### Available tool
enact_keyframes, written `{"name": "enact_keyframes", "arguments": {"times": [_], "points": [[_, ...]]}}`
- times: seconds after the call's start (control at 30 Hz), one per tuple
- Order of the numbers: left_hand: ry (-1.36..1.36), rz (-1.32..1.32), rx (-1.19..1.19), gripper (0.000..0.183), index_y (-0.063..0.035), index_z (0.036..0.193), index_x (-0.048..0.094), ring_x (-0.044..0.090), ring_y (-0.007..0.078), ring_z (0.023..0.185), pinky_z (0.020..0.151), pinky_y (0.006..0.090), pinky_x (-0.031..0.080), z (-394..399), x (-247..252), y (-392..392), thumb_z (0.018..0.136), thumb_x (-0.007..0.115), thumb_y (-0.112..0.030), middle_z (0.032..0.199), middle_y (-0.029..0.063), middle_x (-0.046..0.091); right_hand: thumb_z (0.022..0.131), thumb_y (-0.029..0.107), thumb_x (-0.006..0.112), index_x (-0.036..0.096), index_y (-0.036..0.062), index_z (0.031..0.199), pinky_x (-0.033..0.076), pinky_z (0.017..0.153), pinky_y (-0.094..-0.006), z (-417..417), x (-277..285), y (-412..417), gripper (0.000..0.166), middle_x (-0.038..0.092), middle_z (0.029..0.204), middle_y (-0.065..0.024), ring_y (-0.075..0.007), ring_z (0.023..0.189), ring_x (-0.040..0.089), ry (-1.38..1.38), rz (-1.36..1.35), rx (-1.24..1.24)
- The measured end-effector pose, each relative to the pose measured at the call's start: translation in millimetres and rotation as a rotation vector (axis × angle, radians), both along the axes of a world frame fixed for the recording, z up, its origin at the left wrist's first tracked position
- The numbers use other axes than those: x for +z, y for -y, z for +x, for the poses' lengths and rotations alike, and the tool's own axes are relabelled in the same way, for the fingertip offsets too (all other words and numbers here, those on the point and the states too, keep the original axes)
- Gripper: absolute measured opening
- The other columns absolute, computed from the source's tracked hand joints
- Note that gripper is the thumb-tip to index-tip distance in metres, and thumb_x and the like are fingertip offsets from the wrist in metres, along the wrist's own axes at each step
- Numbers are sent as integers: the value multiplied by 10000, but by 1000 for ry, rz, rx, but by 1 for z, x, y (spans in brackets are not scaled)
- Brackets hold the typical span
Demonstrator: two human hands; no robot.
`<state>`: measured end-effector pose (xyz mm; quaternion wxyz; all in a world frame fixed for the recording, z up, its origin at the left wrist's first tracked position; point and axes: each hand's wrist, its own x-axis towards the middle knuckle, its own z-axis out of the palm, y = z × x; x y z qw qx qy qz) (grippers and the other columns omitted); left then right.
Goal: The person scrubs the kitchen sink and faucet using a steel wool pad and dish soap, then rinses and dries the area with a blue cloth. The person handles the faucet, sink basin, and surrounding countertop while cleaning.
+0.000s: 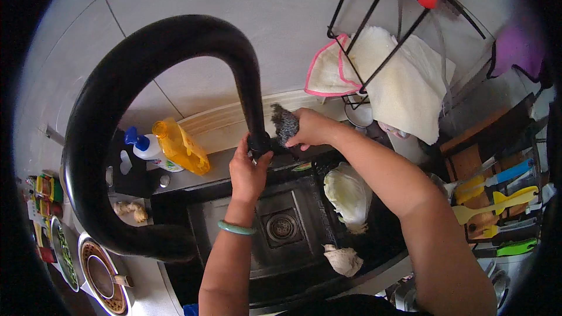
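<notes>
My left hand (pixel 249 175), with a pale green bangle on its wrist, is around the lower end of the black gooseneck faucet (pixel 175 35), at the back of the sink. Just right of the faucet, my right hand (pixel 309 127) grips a dark grey scouring pad (pixel 286 127), frayed at its upper end. Below both hands lies the black sink (pixel 228 245) with a round metal drain strainer (pixel 282 227). On its right side rest a napa cabbage (pixel 349 195) and a smaller pale vegetable piece (pixel 343 260).
An orange bottle (pixel 182 147) and a white pump bottle (pixel 151 151) stand behind the sink. Ginger (pixel 131 210) and a basket in a basin (pixel 105 276) sit left. A black wire rack (pixel 373 8) overhangs cloths (pixel 404 79). Several knives and utensils (pixel 505 206) stand right.
</notes>
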<state>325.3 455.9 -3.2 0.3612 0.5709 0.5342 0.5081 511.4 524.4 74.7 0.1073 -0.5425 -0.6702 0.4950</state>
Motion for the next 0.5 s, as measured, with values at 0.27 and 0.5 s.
{"name": "enact_keyframes", "arguments": {"times": [0.27,0.5], "points": [[-80,20,-30,544,-40,1232,496,662,252,873,764,316,498,1,1,-3,740,726,-74,986,161,665,746,-10,686,578,-30,1039,579,661,-327,42,-54,-15,313,660,885,-133,-202,712,657,-241,-98,-93],[-151,37,-20,522,-26,1220,508,632,212,942,786,311,501,-7,3,-1,746,725,-40,1001,116,664,811,4,652,541,23,1138,557,815,-424,53,-53,-10,346,606,1027,-78,-210,950,607,-482,-360,-35]]}}
